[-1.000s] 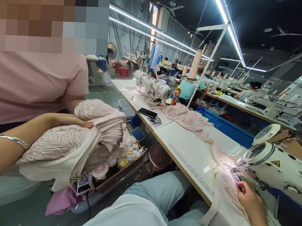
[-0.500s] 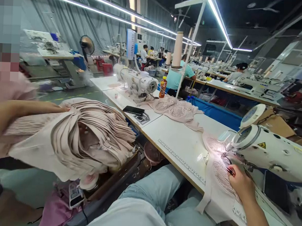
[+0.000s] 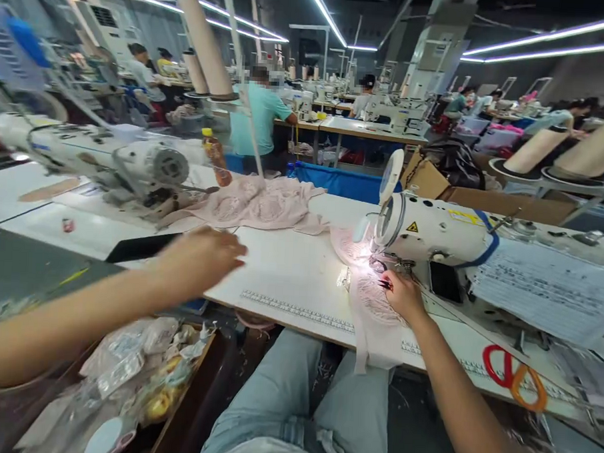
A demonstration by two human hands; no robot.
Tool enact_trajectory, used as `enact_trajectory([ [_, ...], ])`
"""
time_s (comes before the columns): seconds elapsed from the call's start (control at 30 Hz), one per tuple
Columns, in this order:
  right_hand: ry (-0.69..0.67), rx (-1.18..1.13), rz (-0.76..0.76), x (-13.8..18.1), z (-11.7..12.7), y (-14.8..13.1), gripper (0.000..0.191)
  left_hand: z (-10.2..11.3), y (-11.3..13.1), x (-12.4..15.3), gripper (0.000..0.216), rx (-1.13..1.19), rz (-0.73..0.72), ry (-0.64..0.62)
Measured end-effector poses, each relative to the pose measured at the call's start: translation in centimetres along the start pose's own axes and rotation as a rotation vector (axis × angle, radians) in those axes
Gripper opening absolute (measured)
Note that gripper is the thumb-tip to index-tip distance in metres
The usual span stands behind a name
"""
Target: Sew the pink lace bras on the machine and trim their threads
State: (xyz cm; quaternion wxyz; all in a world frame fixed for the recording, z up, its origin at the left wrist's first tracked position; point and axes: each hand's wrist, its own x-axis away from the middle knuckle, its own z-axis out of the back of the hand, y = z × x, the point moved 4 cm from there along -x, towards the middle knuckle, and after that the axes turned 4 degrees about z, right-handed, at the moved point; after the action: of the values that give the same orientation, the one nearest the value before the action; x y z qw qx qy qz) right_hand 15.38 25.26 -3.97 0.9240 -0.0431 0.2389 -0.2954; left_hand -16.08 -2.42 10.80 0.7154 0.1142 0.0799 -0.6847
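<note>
My right hand [image 3: 403,296] is closed on black tweezers [image 3: 384,283], close to the lit needle area of the white sewing machine [image 3: 432,225]. Under its fingers lies a pale pink lace garment piece [image 3: 373,303], which runs beneath the machine head and hangs over the table's front edge. My left hand [image 3: 205,259] is over the table to the left, its fingers smeared by motion; I see nothing held. A dark phone [image 3: 138,247] lies partly behind that arm. More pink lace pieces [image 3: 263,205] are bunched behind the hand, joined in a strip to the sewn piece.
Another sewing machine [image 3: 135,159] stands at the left, with a drink bottle [image 3: 215,157] beside it. A box of plastic bags [image 3: 125,372] sits below the table's left edge. Scissors [image 3: 516,376] with red and orange handles lie at the right. Co-workers sit farther back.
The view has swung right. The large bundle of pink pieces at the left is out of view, and my left arm now reaches over the table. My right hand stays by the needle.
</note>
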Motion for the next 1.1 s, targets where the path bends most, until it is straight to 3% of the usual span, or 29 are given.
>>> enact_trajectory([
  [0.07, 0.002, -0.012, -0.005, 0.0, 0.0, -0.1, 0.018, -4.7, 4.1, -4.7, 0.023, -0.062, -0.295, -0.138],
  [0.13, -0.002, -0.02, -0.025, 0.1, 0.0, -0.1, 0.02, -9.4, 8.5, -9.0, 0.026, -0.021, -0.448, -0.174],
  [0.23, -0.026, -0.031, -0.078, 0.3, -0.1, -0.1, 0.022, -14.9, 13.8, -13.6, 0.03, 0.025, -0.542, -0.161],
  [0.33, -0.062, -0.036, -0.145, 0.3, -0.4, 0.3, 0.024, -18.0, 16.3, -15.8, 0.019, 0.071, -0.576, -0.16],
  [0.5, -0.085, -0.045, -0.222, 0.2, -1.2, 1.3, 0.023, -19.7, 16.0, -16.0, 0.022, 0.136, -0.542, -0.138],
  [0.73, -0.107, -0.055, -0.251, 0.4, -1.3, 1.3, 0.025, -20.8, 15.9, -13.6, 0.041, 0.072, -0.516, 0.061],
  [0.9, -0.137, -0.047, -0.128, 0.4, -0.8, 0.5, 0.044, -22.0, 16.2, -13.1, 0.046, 0.067, -0.503, 0.008],
  [1.1, -0.212, 0.036, -0.045, 0.3, -0.5, -0.1, 0.059, -21.7, 15.9, -13.5, 0.048, 0.064, -0.538, -0.018],
])
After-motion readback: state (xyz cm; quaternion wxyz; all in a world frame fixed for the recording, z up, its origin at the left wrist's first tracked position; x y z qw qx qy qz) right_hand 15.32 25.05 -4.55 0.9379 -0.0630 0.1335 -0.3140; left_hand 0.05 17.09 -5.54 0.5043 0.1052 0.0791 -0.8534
